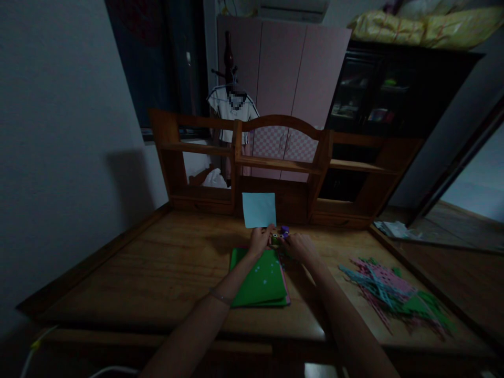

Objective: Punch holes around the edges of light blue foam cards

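My left hand [259,240] reaches over green sheets of paper, its fingers closed at the lower edge of a light blue paper sheet [260,210]. The sheet stands up beyond the fingertips. By those fingers is a small green object [275,239] with a round, eye-like mark. Just behind it is a small purple object [284,230]. My right hand [300,245] is closed beside these two small objects; what its fingers grip is too dark and small to tell. Beneath my left wrist the green paper stack [260,278] bears several tiny pale blue bits, and a pink edge shows under it.
A loose heap of cut pink, blue and green paper strips [394,294] lies on the right of the wooden desk [169,268]. A wooden shelf unit [275,165] rises along the desk's back edge. Raised wooden edging [417,278] borders the right side.
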### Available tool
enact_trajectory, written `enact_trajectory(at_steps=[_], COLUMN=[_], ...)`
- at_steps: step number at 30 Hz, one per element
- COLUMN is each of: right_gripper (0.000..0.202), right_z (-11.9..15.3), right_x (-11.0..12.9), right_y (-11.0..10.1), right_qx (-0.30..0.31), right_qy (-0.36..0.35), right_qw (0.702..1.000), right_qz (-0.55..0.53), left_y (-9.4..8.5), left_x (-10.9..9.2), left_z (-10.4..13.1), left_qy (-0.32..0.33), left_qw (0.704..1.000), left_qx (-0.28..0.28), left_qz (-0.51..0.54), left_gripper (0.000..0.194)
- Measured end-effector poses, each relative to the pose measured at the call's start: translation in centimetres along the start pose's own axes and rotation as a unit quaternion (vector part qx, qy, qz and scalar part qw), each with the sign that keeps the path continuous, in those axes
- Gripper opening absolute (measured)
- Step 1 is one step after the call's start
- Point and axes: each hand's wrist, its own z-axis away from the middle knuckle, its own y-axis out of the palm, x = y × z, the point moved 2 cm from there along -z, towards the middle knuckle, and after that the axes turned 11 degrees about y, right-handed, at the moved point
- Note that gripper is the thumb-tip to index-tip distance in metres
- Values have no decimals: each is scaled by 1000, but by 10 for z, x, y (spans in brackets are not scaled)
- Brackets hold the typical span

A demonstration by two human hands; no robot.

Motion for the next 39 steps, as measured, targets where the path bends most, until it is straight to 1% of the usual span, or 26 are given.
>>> enact_trajectory(at_steps=[7,11,15,21,25,30,34,37,39], right_gripper=[59,60,60,61,62,62,62,61,61], right_z=[2,1,0,0,0,1,1,1,1], right_x=[1,1,2,2,2,2,1,1,1], right_y=[-4,-5,-4,-3,-4,-5,-3,-2,-2], right_qx=[8,6,8,16,10,5,2,6,9], right_qy=[4,5,7,6,10,-2,1,5,10], right_qw=[1000,1000,1000,1000,1000,1000,1000,1000,1000], right_qz=[-3,-7,-3,1,-1,1,1,-1,-2], left_y=[-1,-2,-2,-3,-2,-2,-2,-2,-2], left_x=[-7,-10,-11,-11,-8,-9,-12,-14,-16], left_z=[3,5,5,5,5,6,9,10,10], left_qy=[-1,4,-2,9,-17,-18,-56,-88,-101], left_qw=[1000,999,998,997,997,996,993,992,992], left_qx=[-9,-10,-11,-2,-7,-5,4,16,13], left_qz=[-14,-48,-56,-80,-74,-89,-105,-87,-69], left_gripper=[41,44,42,44,43,43,49,52,51])
